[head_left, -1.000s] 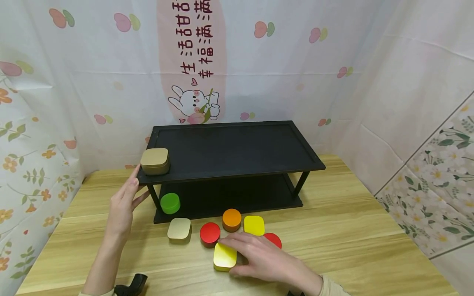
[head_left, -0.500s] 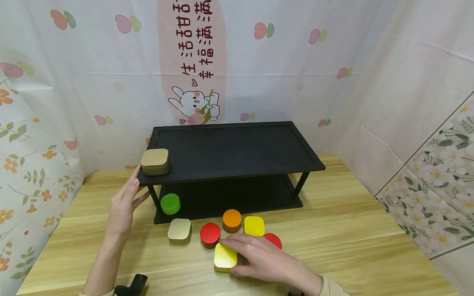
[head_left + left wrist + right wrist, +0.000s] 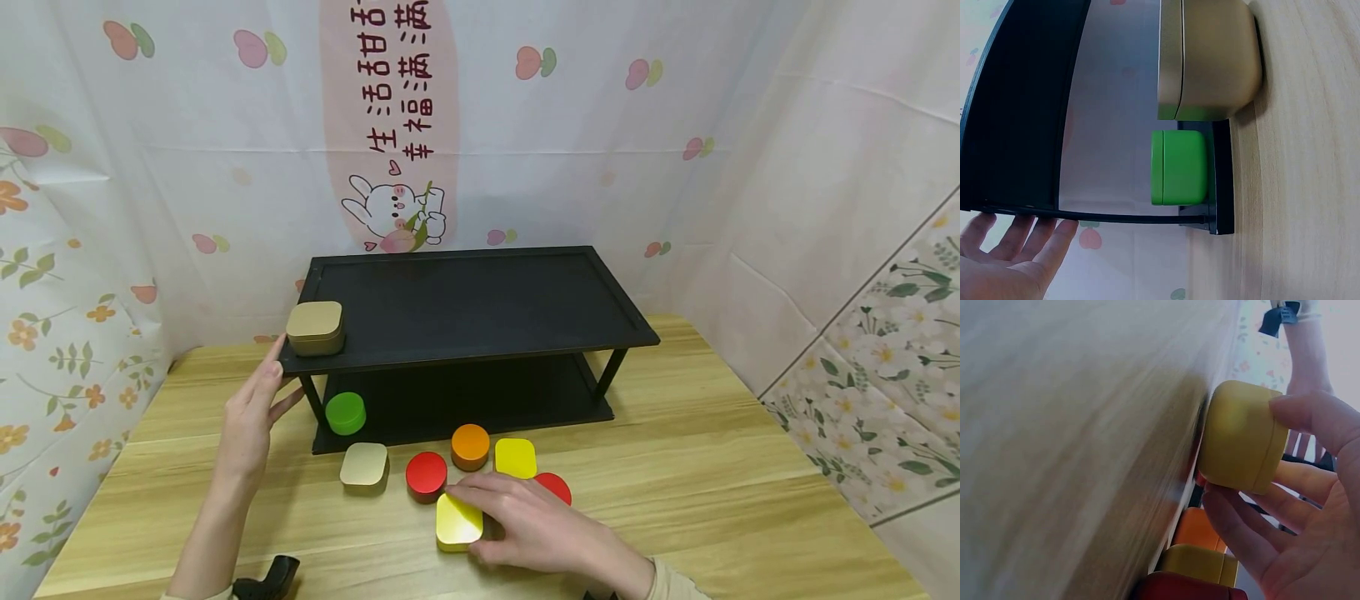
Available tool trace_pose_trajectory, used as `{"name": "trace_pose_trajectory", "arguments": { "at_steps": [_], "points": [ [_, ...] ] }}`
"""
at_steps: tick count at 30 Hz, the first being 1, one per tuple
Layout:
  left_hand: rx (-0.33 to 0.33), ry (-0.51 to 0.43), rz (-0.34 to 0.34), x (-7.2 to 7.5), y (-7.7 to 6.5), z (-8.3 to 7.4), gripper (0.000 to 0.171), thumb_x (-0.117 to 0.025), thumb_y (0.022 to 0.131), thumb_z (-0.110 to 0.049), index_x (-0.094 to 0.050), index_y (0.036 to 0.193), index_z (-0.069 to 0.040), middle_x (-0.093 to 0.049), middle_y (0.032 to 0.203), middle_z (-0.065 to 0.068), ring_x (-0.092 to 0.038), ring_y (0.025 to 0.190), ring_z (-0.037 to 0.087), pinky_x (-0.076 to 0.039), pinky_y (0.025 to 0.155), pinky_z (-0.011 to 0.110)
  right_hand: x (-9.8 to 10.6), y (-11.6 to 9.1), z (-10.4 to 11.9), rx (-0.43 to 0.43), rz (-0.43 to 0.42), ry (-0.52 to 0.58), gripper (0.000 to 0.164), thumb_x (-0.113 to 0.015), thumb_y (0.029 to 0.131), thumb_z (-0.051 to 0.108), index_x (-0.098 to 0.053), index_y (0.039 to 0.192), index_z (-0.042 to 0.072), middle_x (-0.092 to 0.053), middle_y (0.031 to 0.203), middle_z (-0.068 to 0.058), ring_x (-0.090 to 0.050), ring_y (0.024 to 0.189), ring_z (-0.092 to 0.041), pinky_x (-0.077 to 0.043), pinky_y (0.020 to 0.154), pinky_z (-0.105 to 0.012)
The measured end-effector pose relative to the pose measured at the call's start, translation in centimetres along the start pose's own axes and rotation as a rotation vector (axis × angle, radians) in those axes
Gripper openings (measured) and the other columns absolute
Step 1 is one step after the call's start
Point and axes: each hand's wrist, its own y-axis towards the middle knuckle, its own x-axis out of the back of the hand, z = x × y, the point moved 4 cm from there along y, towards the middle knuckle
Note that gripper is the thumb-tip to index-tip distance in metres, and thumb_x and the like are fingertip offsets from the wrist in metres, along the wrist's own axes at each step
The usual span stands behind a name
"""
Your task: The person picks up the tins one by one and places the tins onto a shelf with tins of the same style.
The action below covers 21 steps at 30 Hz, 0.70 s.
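Note:
My right hand (image 3: 528,523) pinches a square yellow tin (image 3: 458,523) between thumb and fingertips, low over the table front. In the right wrist view the thumb is on the lid side of this yellow tin (image 3: 1241,434); whether its base touches the wood I cannot tell. My left hand (image 3: 253,407) touches the left edge of a black two-tier shelf (image 3: 480,304) with extended fingers, as the left wrist view also shows. A square gold tin (image 3: 315,327) sits on the top tier's front left corner. Below it, a round green tin (image 3: 346,413) stands on the lower tier.
Before the shelf, on the wooden table (image 3: 712,475), stand another gold tin (image 3: 364,465), a red tin (image 3: 426,475), an orange tin (image 3: 470,447), a second yellow tin (image 3: 515,457) and a partly hidden red tin (image 3: 555,487). A printed curtain (image 3: 562,150) hangs behind.
The yellow tin has shifted very slightly to the right along with my right hand. My left hand stays at the shelf edge.

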Motion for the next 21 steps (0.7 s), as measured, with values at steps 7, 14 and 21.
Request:
{"name": "trace_pose_trajectory", "arguments": {
  "at_steps": [7,14,21],
  "points": [
    [-0.001,0.001,0.002,0.0,0.0,0.0,0.05,-0.041,0.112,-0.038,-0.039,0.159,-0.024,-0.032,0.17,-0.001,-0.046,0.138,-0.001,-0.053,0.097,0.009,0.2,-0.2,0.1,0.02,-0.042,-0.016,0.058,-0.071,0.09,0.029,-0.058,0.146,0.022,-0.062,0.145,0.007,-0.059,0.131,-0.014,-0.057,0.107,-0.036],
    [0.009,0.017,0.001,0.1,-0.1,0.1,0.05,-0.041,0.111,-0.039,-0.039,0.16,-0.025,-0.03,0.17,0.001,-0.046,0.14,0.003,-0.053,0.096,0.008,0.6,-0.2,0.0,0.009,-0.082,0.03,0.059,-0.073,0.089,0.027,-0.059,0.146,0.024,-0.061,0.143,0.01,-0.06,0.128,-0.01,-0.058,0.103,-0.031],
    [0.012,0.02,0.002,0.1,0.0,0.2,0.05,-0.042,0.111,-0.039,-0.039,0.159,-0.026,-0.03,0.17,0.001,-0.046,0.139,0.003,-0.053,0.096,0.008,1.3,-0.4,-0.2,0.014,-0.132,0.057,0.061,-0.078,0.086,0.026,-0.06,0.144,0.024,-0.062,0.143,0.01,-0.061,0.127,-0.011,-0.059,0.099,-0.029]
  ]
}}
